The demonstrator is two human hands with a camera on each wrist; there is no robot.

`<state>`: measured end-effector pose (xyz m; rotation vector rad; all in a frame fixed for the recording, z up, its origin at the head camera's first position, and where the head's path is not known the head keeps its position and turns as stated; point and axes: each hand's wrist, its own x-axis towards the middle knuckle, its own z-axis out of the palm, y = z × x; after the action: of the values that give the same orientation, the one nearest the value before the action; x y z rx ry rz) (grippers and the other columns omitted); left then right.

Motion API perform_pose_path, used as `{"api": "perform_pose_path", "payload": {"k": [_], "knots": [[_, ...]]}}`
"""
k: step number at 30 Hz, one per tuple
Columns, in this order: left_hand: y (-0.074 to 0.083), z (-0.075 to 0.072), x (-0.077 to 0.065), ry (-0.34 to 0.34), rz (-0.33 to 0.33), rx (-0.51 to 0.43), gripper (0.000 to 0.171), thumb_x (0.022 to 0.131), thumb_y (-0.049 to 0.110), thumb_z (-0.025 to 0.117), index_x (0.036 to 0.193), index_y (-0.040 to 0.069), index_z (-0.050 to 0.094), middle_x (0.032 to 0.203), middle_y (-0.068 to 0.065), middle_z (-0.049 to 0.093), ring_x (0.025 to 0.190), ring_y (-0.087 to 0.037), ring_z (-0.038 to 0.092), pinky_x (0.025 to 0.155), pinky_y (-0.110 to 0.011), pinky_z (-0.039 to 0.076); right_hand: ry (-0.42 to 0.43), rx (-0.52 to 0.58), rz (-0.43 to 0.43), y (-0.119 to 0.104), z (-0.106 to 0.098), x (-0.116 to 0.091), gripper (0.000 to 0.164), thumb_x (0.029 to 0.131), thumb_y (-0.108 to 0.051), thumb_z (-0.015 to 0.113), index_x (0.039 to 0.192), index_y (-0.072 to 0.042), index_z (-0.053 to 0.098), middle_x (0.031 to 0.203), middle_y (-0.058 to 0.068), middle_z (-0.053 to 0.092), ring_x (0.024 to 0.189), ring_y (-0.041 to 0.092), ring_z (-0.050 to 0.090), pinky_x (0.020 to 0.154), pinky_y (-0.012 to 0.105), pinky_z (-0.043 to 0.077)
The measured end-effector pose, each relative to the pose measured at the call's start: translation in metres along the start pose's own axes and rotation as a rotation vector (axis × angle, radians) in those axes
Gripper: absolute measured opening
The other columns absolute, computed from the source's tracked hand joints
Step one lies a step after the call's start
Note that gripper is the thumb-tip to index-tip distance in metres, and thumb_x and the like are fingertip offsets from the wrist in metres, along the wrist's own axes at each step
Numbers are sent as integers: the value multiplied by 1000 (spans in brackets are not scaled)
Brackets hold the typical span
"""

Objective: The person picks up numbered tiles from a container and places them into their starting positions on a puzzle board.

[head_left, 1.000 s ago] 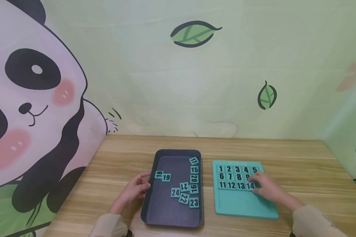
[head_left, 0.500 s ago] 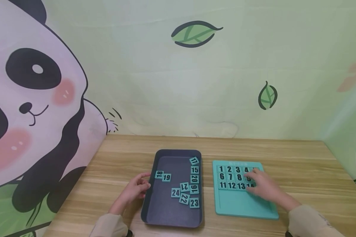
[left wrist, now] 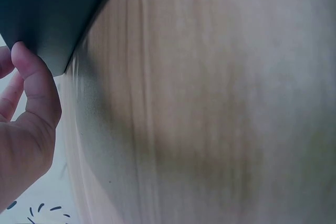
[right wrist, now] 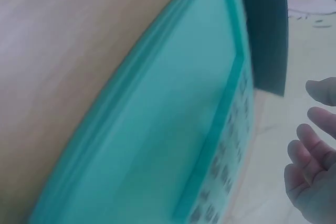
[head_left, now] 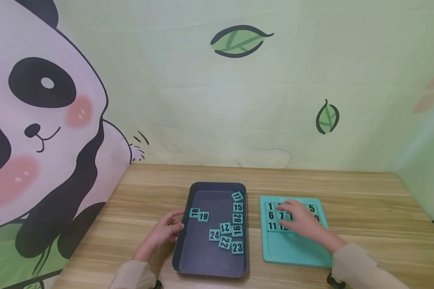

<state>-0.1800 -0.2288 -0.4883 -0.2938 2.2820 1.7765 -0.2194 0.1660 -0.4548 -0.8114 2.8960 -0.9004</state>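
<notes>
Nearest, pale sleeves [head_left: 130, 275] with black wristbands [head_left: 335, 280]. Just beyond, left grip [head_left: 165, 228] touching the outer left side of the dark tray [head_left: 195, 263], fingers loosely bent, not clenched. Right grip [head_left: 298, 220] released, over the teal board [head_left: 293, 251], with nothing between thumb and fingers.

Left to place, judging by the numbering: ten loose tiles, all in the tray. From near to far, can read 23 [head_left: 237, 247], a tilted 22 [head_left: 225, 242], 24 [head_left: 214, 235], upside-down 16 [head_left: 236, 230] and 21 [head_left: 226, 228], 20 [head_left: 237, 218], 19 [head_left: 203, 216], sideways 18 [head_left: 194, 212], 15 [head_left: 238, 207], slanted 17 [head_left: 237, 196].

On the board, recess floor showing in the near part. Beyond, three rows apparently done: nearest row starting with 11 [head_left: 272, 226] and a half-covered 12; next, 6 [head_left: 271, 216] and 7 [head_left: 281, 216]; farthest, 1 [head_left: 270, 206] and 5 [head_left: 312, 208]. Several others hidden under the right grip; probably fourteen set in all. At the far rim, faint lettering [head_left: 285, 199], not legible.

Farther back, bare wood-grain worktop [head_left: 188, 172]; last, a printed backdrop [head_left: 166, 80] with a panda and leaves, plus a blurred red mark [head_left: 429, 95], unreadable.
</notes>
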Motion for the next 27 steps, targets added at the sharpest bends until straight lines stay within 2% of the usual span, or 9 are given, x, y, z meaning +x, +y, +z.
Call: {"api": "perform_pose_path", "payload": {"k": [3,8,15,23,27], "knots": [[-1,0,1,-1,-2,0,44,83,2,51,127,9,44,85,-7,48,71,-16,50,56,-27,45,-5,6,-22,-11,4,7,32,75,-15,66,105,-6,61,100,7,58,89,23,54,71,33,46],[-1,0,0,13,-3,5,44,83,3,52,126,8,45,86,-8,48,71,-16,51,56,-28,46,-32,13,-11,-28,10,19,32,76,-16,66,107,-7,61,104,7,56,95,24,54,76,37,47],[-1,1,0,17,-9,-14,44,83,3,52,126,9,45,85,-7,47,70,-16,51,55,-28,45,-64,12,-17,-40,21,31,34,76,-16,66,109,-7,60,113,12,54,103,27,52,83,42,45],[0,0,-1,4,-9,-14,44,84,4,52,127,10,44,87,-8,48,71,-16,51,56,-29,46,-72,34,-49,-47,30,40,35,75,-17,65,108,-9,60,111,8,54,95,23,54,77,38,47],[0,0,-1,8,-11,-20,44,83,3,52,127,9,44,87,-8,48,70,-17,51,56,-29,46,-79,46,-25,-50,36,46,36,75,-18,66,109,-10,60,114,10,53,96,24,54,77,37,47]]}}
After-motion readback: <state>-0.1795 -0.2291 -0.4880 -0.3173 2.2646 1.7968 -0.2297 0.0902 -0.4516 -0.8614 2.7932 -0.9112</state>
